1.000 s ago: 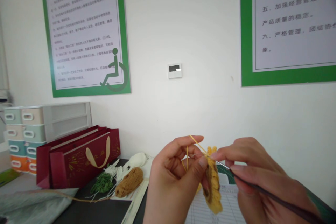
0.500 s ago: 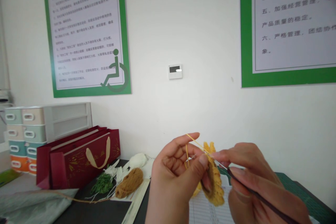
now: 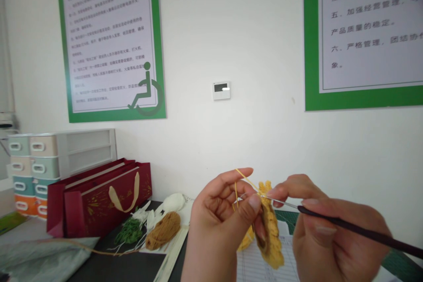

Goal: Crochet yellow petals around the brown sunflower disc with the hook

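Observation:
My left hand pinches the edge of a yellow and brown crocheted piece between thumb and fingers. Yellow yarn runs over its raised index finger down to the piece. My right hand grips a crochet hook with a dark handle and a thin metal shaft. The hook's tip meets the upper edge of the piece, close to my left thumb. My right index finger reaches forward along the shaft to the stitches. Part of the piece is hidden behind my left hand.
On the dark table lie a brown yarn skein, green yarn and a white yarn ball. Dark red gift bags stand left, before a drawer unit. Printed paper and a green mat lie beneath my hands.
My right hand has tilted the crochet hook flatter, its handle swinging up and to the right. My left hand and the crocheted piece stay almost in place.

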Demonstrator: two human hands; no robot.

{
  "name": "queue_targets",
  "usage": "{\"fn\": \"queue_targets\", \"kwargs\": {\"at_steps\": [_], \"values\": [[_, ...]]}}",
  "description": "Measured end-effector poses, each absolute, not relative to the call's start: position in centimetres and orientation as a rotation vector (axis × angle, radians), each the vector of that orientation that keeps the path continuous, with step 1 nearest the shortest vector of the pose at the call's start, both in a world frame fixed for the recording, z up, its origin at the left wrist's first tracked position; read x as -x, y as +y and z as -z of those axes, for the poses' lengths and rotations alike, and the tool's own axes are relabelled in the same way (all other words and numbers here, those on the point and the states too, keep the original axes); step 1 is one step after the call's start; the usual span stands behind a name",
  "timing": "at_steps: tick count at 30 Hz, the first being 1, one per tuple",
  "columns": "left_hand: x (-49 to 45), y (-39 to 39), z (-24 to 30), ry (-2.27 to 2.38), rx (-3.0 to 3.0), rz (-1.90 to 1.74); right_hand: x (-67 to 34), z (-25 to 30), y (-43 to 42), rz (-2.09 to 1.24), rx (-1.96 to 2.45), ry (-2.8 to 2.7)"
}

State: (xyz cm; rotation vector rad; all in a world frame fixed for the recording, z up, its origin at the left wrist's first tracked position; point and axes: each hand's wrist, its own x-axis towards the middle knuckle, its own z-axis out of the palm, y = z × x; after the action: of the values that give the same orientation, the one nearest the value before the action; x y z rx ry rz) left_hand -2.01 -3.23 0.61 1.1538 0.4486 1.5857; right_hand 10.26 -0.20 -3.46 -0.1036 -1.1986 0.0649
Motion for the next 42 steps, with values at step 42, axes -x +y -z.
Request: {"fn": "queue_targets", "kwargs": {"at_steps": [42], "values": [[2.7, -2.9, -0.2, 0.439, -1.223, -1.490, -8.3, 3.3, -0.9, -0.637, 0.036, -1.010]]}}
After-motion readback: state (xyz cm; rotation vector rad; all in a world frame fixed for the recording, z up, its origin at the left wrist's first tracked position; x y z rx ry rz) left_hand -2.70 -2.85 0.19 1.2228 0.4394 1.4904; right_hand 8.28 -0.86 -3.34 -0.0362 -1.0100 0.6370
